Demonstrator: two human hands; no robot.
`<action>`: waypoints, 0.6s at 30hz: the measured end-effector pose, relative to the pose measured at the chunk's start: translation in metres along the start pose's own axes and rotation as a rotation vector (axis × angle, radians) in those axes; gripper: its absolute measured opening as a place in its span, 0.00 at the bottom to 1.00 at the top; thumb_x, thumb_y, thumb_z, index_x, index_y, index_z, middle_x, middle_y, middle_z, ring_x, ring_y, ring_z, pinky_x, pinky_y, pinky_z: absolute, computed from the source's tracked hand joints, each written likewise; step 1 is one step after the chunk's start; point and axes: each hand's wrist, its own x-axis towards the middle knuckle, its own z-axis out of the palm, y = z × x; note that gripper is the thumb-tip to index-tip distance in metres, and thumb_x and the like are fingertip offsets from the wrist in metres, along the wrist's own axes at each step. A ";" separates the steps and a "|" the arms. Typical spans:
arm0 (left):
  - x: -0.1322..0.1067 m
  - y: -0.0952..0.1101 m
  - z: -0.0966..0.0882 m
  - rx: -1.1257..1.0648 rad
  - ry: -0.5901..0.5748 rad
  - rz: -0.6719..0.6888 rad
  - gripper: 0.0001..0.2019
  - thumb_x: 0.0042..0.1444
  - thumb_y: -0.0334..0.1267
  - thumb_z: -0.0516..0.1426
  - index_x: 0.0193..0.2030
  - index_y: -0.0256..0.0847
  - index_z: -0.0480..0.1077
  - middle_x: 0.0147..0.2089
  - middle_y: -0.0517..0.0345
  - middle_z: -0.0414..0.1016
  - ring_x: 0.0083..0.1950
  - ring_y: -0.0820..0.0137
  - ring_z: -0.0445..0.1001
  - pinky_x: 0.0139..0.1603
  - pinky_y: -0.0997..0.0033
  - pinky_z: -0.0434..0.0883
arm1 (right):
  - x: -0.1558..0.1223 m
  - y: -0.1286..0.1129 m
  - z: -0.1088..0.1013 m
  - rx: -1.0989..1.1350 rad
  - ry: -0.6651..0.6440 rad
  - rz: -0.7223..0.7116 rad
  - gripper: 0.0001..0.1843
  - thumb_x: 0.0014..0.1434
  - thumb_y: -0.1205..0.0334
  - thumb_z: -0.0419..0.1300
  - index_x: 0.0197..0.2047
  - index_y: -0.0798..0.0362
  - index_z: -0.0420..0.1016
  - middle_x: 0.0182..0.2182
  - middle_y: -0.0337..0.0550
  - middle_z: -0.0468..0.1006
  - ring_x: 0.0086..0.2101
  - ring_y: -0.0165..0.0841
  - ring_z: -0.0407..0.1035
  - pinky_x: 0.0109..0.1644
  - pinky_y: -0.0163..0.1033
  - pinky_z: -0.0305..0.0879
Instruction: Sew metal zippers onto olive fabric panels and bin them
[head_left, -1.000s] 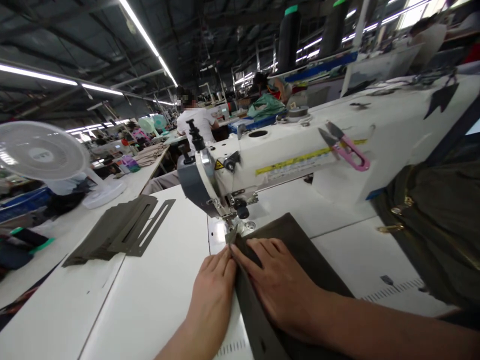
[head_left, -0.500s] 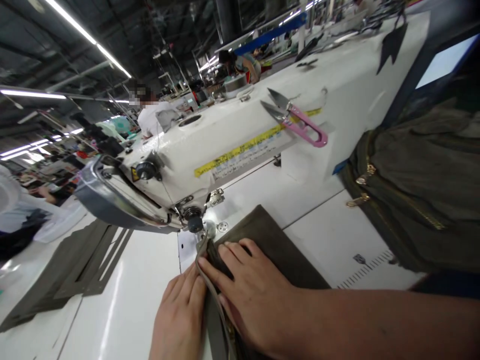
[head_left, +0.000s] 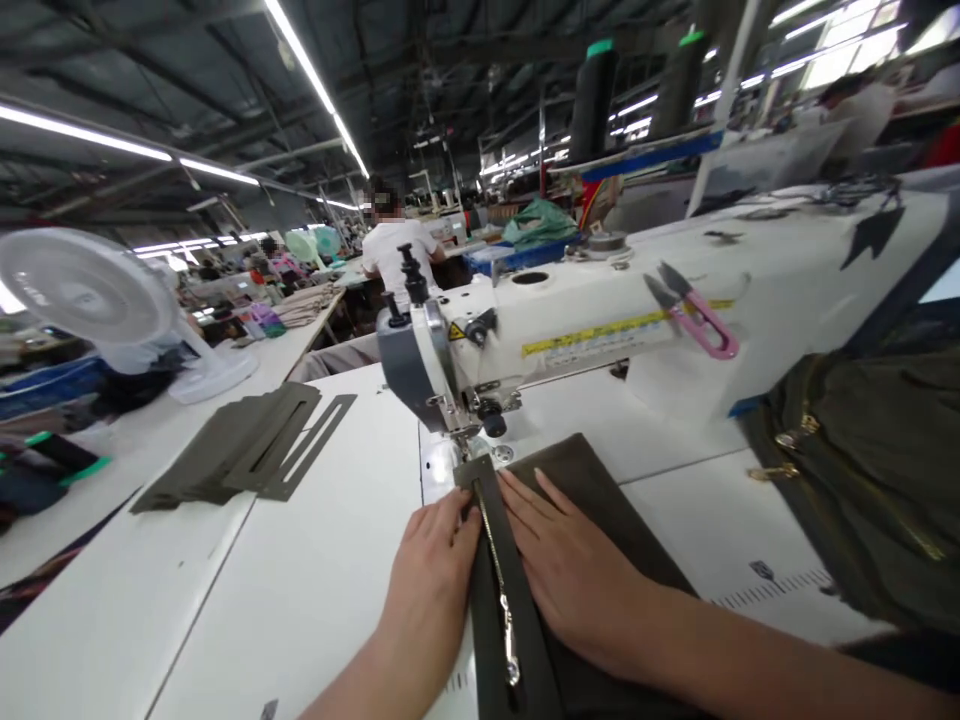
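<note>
A dark olive strip [head_left: 525, 610] with a gold zipper [head_left: 493, 545] in its long slot runs up to the needle area of a white sewing machine [head_left: 577, 330]. The metal zipper pull [head_left: 510, 640] lies near its lower end. At the strip's left edge, my left hand [head_left: 435, 570] has bent fingers closed on the fabric near its top. My right hand [head_left: 570, 560] lies flat with fingers stretched out, pressing along the strip's right side and on a larger olive fabric piece [head_left: 592, 485]. The strip's top end sits at the presser foot [head_left: 465, 445].
Pink-handled thread snips [head_left: 697, 315] rest against the machine arm. Slotted olive pieces [head_left: 232, 445] are stacked at left, beyond them a white fan [head_left: 97, 290]. An olive bag with zippers [head_left: 862, 470] lies at right. A person in white [head_left: 397, 250] sits ahead.
My view has swung left and levelled. The strip, folded up on edge between my hands before, now lies flat with its zipper showing. My right hand has flattened beside it.
</note>
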 end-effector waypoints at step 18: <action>-0.004 -0.001 0.011 0.021 0.034 0.054 0.14 0.55 0.22 0.48 0.47 0.30 0.67 0.50 0.40 0.70 0.50 0.60 0.70 0.44 0.61 0.73 | 0.003 -0.001 -0.005 -0.050 -0.088 -0.021 0.28 0.55 0.72 0.44 0.60 0.62 0.56 0.60 0.53 0.55 0.60 0.41 0.44 0.60 0.55 0.48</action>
